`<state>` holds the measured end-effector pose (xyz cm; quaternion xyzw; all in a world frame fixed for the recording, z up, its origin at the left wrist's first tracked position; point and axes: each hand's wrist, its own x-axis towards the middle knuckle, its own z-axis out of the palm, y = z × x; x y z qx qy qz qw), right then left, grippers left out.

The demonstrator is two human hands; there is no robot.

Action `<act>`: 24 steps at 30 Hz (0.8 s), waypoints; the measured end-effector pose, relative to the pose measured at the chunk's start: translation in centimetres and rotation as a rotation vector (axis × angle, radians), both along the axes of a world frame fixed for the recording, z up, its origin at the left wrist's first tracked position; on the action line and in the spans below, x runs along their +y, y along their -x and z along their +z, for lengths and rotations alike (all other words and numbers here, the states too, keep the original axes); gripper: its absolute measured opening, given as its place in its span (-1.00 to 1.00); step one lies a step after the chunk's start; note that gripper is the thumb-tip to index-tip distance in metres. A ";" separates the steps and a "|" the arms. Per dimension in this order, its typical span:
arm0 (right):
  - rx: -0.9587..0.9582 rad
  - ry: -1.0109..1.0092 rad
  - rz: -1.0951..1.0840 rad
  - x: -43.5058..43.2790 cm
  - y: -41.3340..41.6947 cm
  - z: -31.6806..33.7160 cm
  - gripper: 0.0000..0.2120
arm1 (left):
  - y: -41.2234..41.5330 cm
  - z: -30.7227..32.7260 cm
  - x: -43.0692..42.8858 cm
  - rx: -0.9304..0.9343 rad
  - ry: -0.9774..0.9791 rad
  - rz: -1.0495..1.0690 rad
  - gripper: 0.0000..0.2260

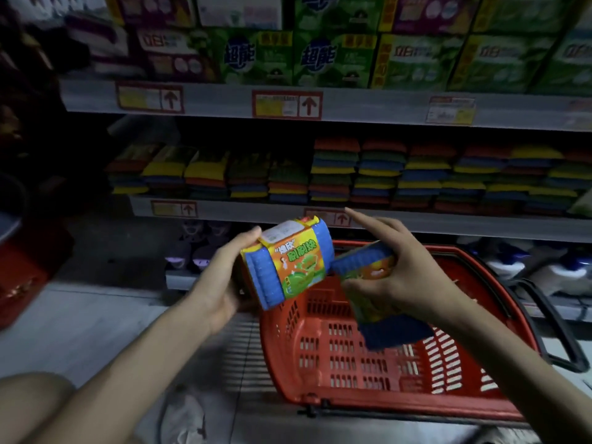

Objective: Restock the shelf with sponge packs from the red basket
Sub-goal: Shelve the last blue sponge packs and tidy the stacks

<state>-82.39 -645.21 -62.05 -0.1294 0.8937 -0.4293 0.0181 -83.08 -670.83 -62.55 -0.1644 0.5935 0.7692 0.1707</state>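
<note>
Restocking stands at the carry step, as we judge it: two packs are up out of the basket and neither lies on the shelf yet.

The shelf (256, 212) runs across the view above our hands, with price tags on its front edge. Stacks (416, 174) of sponges fill it. They are tall toward the right end and lower from the middle toward the left end, where dark room shows above them. The basket (320, 350) stands on the floor just below that front edge.

The left pack (288, 261) is held over the basket's left rim, tilted, with its label toward us. It is near the shelf's front edge but apart from it. The right pack (368, 267) hangs lower, over the middle of the basket. Its upper corner comes close to the left pack, and we cannot tell whether they touch.

Our left hand (221, 277) grips the left pack by its left end, thumb on top and fingers curled underneath. Our right hand (403, 277) holds the right pack from the right side with thumb and curled fingers, while its forefinger sticks out straight toward the shelf.

Next, we think, one pack must be lifted over the front edge, turned flat and laid square on a lower stack. The packs look soft, so a crooked one could slide off.
</note>
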 end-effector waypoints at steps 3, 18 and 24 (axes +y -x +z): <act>-0.093 -0.015 0.081 -0.1 0.2 0.1 -0.02 | 0.5 0.3 0.2 0.007 0.081 -0.023 -0.57; -0.255 0.148 0.087 1.0 0.0 -0.6 -0.07 | 1.0 -0.5 -1.8 0.385 0.356 -0.413 -0.26; -0.166 0.071 0.034 1.5 -1.6 -0.5 -0.15 | 1.6 -1.0 -0.3 0.381 0.236 -0.175 -0.29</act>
